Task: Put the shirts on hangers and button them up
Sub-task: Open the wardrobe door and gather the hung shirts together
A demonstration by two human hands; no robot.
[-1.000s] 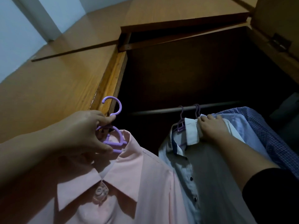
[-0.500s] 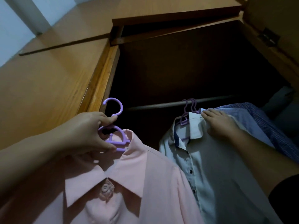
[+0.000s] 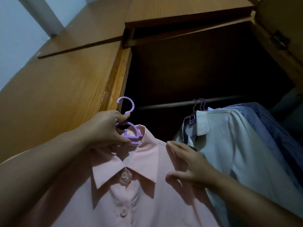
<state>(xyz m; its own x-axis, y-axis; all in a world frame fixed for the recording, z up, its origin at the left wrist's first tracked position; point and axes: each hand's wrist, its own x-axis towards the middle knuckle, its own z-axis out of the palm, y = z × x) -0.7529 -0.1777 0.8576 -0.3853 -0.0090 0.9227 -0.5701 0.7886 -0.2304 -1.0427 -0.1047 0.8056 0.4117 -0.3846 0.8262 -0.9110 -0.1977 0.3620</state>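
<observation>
The left hand [image 3: 105,128] holds a purple hanger [image 3: 129,126] carrying a buttoned pink shirt [image 3: 131,194], below the wardrobe rail [image 3: 164,104]. The right hand [image 3: 188,167], grip wide, touches its shoulder. Other shirts [image 3: 229,145] hang just beside.

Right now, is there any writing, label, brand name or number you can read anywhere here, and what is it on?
None: no readable text in this view.
pink shirt: collar and buttons plain, no label showing.
purple hanger, held by the left hand: no marking visible.
white shirt on the rail: no tag in sight.
wardrobe: bare wood.
</observation>
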